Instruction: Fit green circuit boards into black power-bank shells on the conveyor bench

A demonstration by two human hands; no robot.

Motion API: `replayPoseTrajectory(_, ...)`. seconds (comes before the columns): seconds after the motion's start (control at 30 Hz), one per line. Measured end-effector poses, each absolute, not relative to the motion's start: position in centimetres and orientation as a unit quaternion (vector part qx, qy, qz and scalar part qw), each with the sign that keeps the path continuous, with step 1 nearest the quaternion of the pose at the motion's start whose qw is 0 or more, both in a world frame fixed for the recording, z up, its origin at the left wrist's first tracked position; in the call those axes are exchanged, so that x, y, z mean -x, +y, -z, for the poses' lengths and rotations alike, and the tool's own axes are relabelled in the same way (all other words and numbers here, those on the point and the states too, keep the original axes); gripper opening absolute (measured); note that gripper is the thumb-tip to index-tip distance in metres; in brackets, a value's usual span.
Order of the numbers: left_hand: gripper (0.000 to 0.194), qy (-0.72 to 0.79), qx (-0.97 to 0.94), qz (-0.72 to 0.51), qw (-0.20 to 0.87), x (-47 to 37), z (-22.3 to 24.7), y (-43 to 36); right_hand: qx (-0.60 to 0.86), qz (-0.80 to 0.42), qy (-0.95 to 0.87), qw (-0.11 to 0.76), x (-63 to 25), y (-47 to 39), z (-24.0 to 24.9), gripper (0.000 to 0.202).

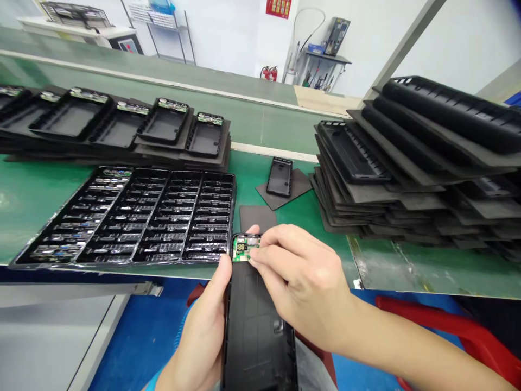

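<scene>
A black plastic casing [260,326], open side up, lies in my left hand [207,320], whose thumb presses along its left edge. At the casing's far end sits a green circuit board [241,247] with a small two-digit display. My right hand [301,277] reaches over from the right, fingers pinched together on the board's right part; the fingertips hide that part. Just beyond the casing, a dark foam sheet [257,217] lies on the green bench. To the left stands a black compartment tray [136,217] with circuit boards in its leftmost column.
Casings with boards [163,122] lie on stacked dark sheets at the back left. At the right, a tall leaning pile of casings and foam sheets [407,157] rises. One small casing [279,177] rests on a sheet mid-bench. A red chair arm [448,326] is at lower right.
</scene>
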State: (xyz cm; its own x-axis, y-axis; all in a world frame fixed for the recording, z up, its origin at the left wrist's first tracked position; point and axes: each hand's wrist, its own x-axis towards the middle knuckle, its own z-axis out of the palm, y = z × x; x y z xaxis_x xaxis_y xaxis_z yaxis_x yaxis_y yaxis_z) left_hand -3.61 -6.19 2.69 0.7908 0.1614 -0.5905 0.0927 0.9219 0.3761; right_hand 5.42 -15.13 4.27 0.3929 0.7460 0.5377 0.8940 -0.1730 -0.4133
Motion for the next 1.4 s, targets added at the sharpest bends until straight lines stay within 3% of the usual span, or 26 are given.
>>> replayPoseTrajectory(0.2,0.056,0.353,-0.46,-0.112,0.807,4.1,-1.2,-6.0,0.758,0.076,-0.56,0.325,-5.7,-15.2,-4.0,0.021)
replayPoseTrajectory(0.33,0.051,0.356,-0.599,-0.115,0.708,4.3,-0.4,-5.4,0.751,0.095,-0.573,0.314,-5.6,-15.4,-3.5,0.021)
replayPoseTrajectory(0.57,0.035,0.331,-0.674,-0.154,0.642,4.7,-0.2,-5.3,0.741,0.12,-0.565,0.343,-5.3,-15.7,-2.6,0.017)
replayPoseTrajectory(0.87,0.05,0.362,-0.695,-0.142,0.605,4.5,-0.2,-5.7,0.722,0.148,-0.564,0.373,-4.9,-16.1,-2.5,0.016)
replayPoseTrajectory(1.03,0.04,0.297,-0.657,-0.113,0.684,4.0,-1.3,-5.5,0.741,0.177,-0.412,0.5,-4.5,-16.8,-1.7,0.014)
replayPoseTrajectory(1.23,0.038,0.311,-0.596,-0.114,0.732,4.0,-1.1,-5.2,0.697,-0.151,-0.16,0.682,-3.8,-16.3,-0.2,0.018)
replayPoseTrajectory(1.4,0.048,0.344,-0.59,-0.106,0.723,3.7,-1.3,-5.6,0.618,-0.213,-0.096,0.751,-3.7,-15.3,-0.4,0.013)
